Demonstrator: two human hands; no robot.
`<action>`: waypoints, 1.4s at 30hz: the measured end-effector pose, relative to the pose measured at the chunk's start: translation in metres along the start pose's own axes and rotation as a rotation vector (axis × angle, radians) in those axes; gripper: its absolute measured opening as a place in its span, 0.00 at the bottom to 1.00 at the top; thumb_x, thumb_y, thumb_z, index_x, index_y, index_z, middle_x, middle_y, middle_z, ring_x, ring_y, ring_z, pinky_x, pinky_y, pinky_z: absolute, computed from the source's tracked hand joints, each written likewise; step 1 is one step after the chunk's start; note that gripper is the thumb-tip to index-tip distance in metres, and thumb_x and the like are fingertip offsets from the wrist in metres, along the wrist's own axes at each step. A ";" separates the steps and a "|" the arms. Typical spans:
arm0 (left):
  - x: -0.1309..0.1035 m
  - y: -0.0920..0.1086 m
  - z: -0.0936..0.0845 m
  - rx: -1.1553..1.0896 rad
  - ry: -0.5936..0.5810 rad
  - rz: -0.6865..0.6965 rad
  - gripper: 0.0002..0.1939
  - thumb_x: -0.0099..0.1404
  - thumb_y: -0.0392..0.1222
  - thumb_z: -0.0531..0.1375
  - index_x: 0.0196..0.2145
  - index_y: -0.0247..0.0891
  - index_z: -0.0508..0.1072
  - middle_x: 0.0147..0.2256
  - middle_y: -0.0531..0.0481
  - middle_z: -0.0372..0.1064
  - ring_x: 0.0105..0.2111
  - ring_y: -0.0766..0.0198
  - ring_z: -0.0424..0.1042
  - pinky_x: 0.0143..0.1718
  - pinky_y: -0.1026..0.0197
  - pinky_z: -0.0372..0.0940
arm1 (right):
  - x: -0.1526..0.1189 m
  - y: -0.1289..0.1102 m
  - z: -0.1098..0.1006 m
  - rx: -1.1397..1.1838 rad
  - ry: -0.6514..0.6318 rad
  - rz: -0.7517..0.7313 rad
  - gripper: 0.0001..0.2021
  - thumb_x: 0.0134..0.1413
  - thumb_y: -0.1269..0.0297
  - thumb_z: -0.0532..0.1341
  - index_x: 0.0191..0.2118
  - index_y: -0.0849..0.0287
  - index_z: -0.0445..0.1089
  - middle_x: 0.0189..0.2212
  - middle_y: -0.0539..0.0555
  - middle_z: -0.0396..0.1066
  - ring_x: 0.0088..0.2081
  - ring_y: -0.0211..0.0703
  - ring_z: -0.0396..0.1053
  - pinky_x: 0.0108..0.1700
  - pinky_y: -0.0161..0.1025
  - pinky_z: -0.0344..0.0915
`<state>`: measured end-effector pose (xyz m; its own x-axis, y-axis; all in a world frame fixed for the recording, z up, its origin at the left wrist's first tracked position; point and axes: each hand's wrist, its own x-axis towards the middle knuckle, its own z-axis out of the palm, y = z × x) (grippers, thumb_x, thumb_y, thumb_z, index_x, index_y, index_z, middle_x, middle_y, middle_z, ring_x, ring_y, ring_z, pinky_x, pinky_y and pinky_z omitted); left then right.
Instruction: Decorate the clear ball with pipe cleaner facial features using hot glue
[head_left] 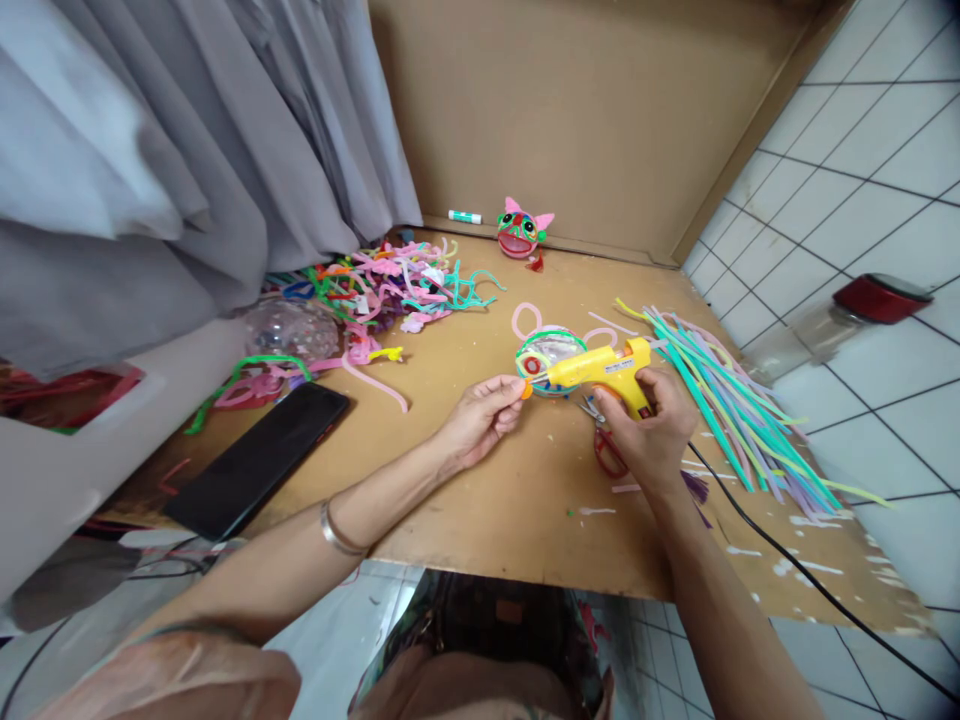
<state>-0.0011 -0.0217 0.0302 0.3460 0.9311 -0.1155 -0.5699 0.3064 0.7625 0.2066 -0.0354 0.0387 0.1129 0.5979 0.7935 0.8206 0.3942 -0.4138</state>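
Observation:
Between its fingertips my left hand (487, 418) pinches a small orange piece (527, 391). My right hand (658, 425) is wrapped round the handle of a yellow glue gun (600, 370), whose nozzle points left at the orange piece. Behind the gun lies a round craft piece (553, 347) with a green rim, a red and white ring and two pink loops; the gun hides part of it. Red-handled scissors (609, 452) lie just under the gun, partly covered by my right hand.
Pipe cleaners (750, 420) lie at the right, near the gun's black cord (787, 560). A tangled heap of them (390, 285), a black phone (259, 460) and a clear bag (292, 330) are at the left. A finished-looking face ornament (519, 232) and glue stick (465, 216) stand at the back.

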 end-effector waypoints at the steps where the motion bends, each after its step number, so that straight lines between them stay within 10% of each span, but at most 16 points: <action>1: 0.000 0.000 0.000 -0.002 0.001 0.004 0.18 0.45 0.44 0.73 0.25 0.32 0.69 0.18 0.59 0.57 0.17 0.79 0.49 0.17 0.72 0.41 | 0.000 0.000 0.000 -0.001 -0.002 -0.001 0.14 0.47 0.56 0.66 0.36 0.57 0.65 0.30 0.51 0.69 0.32 0.42 0.68 0.36 0.40 0.66; 42: 0.002 -0.002 -0.002 0.041 0.022 0.028 0.20 0.43 0.47 0.74 0.25 0.32 0.70 0.18 0.58 0.58 0.17 0.78 0.50 0.18 0.70 0.41 | 0.003 0.002 -0.005 0.046 -0.008 -0.024 0.14 0.47 0.57 0.66 0.35 0.57 0.64 0.30 0.51 0.68 0.32 0.42 0.68 0.34 0.39 0.66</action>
<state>-0.0005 -0.0199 0.0272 0.3131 0.9436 -0.1072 -0.5481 0.2718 0.7910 0.2109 -0.0361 0.0426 0.0890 0.5938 0.7997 0.7960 0.4402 -0.4154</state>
